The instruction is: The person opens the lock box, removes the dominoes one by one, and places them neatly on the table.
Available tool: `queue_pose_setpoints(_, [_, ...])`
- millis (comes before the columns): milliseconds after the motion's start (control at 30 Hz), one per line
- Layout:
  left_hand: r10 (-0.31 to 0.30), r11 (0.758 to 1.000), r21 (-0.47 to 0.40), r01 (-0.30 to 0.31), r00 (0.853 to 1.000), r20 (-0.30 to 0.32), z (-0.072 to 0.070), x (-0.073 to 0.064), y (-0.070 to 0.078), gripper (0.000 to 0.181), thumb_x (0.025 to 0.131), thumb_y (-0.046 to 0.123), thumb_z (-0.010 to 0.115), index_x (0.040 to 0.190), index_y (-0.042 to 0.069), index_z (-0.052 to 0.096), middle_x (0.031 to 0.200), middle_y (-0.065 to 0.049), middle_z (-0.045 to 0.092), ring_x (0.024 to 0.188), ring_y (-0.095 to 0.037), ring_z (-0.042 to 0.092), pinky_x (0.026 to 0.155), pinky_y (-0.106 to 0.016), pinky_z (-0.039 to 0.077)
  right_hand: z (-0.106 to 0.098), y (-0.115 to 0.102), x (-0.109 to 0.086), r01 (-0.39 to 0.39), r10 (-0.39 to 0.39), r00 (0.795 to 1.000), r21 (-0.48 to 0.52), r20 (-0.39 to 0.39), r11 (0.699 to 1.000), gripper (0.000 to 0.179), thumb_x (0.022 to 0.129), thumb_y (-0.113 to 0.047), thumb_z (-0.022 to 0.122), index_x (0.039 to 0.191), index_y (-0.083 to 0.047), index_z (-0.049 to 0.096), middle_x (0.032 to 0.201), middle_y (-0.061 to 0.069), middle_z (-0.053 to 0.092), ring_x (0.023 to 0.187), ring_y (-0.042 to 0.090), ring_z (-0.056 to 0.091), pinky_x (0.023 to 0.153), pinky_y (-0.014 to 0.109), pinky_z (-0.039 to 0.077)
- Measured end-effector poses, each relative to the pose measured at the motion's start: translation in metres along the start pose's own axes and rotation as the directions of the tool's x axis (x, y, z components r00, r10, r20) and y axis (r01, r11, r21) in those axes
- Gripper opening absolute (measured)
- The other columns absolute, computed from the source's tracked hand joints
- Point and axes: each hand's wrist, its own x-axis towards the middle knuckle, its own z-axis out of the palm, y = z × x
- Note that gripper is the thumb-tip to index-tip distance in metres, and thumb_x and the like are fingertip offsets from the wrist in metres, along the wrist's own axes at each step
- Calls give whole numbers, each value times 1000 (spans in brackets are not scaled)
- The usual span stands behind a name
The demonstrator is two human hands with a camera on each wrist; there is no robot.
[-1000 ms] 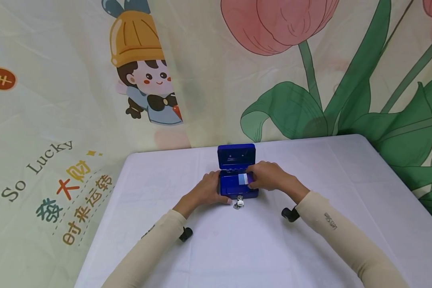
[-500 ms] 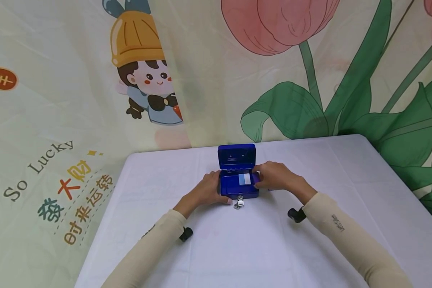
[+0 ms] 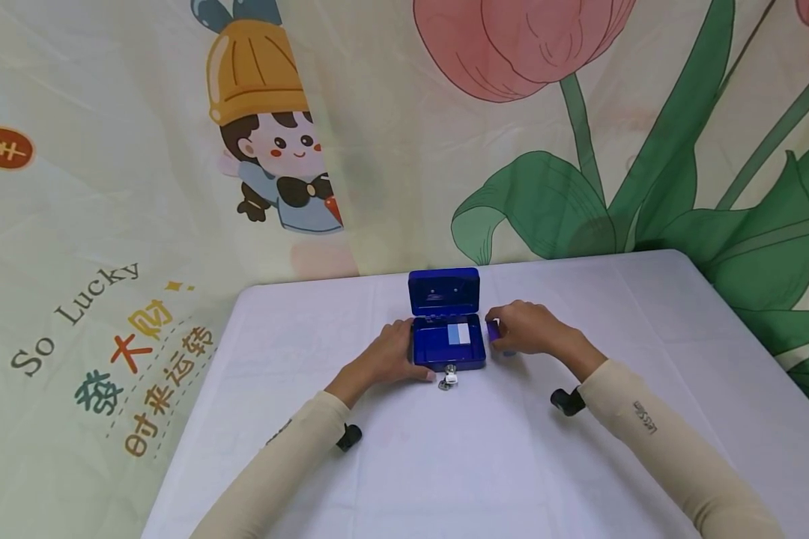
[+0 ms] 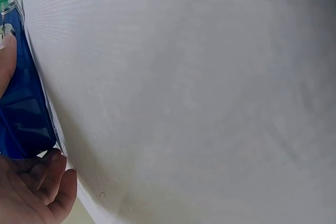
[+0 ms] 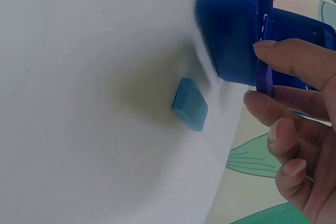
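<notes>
Purple piece (image 3: 494, 330) moved from over the open blue cash box (image 3: 430, 353) to just past its right side, pinched by the right hand (image 3: 529, 328) I watch, left hand (image 3: 389, 355) gripping the box's left side, hands apart, light blue block (image 5: 190, 106) on the white table (image 3: 445, 464).

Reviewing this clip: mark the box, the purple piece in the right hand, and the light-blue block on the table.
Box (image 3: 438, 349): head view, bare inside floor.
Purple piece (image 5: 264, 80): right wrist view, exposed narrow side.
Light-blue block (image 5: 191, 105): right wrist view, broad face.
</notes>
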Motion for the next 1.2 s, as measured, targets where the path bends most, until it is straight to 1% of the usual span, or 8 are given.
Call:
queue_pose_setpoints(200, [4, 1000, 4, -4, 1000, -3, 0, 1, 1, 117, 67, 56, 89, 154, 4, 31, 143, -18, 51, 126, -34, 47, 110, -49, 41, -1, 6, 0, -21, 21, 1000, -2, 22, 1000, 50, 85, -26, 80, 129, -6, 65, 93, 5, 72, 81, 16, 63, 75, 37, 55])
queue_pose_setpoints(367, [-3, 1000, 14, 3, 1000, 5, 1, 0, 3, 117, 67, 56, 89, 155, 5, 29, 144, -18, 50, 127, -33, 47, 111, -48, 41, 0, 13, 0, -17, 17, 1000, -11, 26, 1000, 49, 86, -26, 80, 128, -5, 66, 92, 4, 71, 81, 16, 62, 74, 36, 55])
queue_pose_setpoints(467, [-8, 1000, 3, 8, 1000, 12, 0, -1, 4, 117, 68, 55, 89, 155, 4, 29, 145, -18, 50, 127, -34, 46, 111, -49, 40, 1, 18, -2, -13, 13, 1000, -6, 27, 1000, 48, 86, -25, 80, 127, -5, 66, 90, 4, 71, 80, 16, 61, 73, 35, 55])
queue_pose_setpoints(733, [-21, 1000, 13, 21, 1000, 11, -2, -2, 5, 117, 68, 54, 89, 155, 5, 29, 146, -18, 49, 129, -34, 46, 113, -49, 39, 3, 31, -6, -51, 50, 998, 22, 37, 998, 48, 86, -26, 80, 127, -4, 66, 94, 6, 71, 82, 18, 61, 77, 37, 56])
queue_pose_setpoints(933, [-26, 1000, 4, 26, 1000, 7, -2, -1, 5, 116, 68, 53, 89, 155, 5, 29, 146, -17, 49, 130, -33, 45, 113, -48, 38, 3, 40, -7, -75, 72, 995, 35, 64, 997, 50, 86, -26, 80, 129, -5, 65, 97, 7, 71, 85, 19, 62, 81, 39, 56])
queue_pose_setpoints(1200, [-21, 1000, 2, 21, 1000, 9, -2, -1, 5, 117, 67, 54, 89, 155, 4, 30, 146, -18, 49, 130, -34, 45, 113, -49, 38, 4, 49, -9, -81, 78, 994, 42, 74, 996, 49, 86, -25, 80, 129, -5, 64, 96, 7, 70, 84, 19, 62, 80, 39, 56])
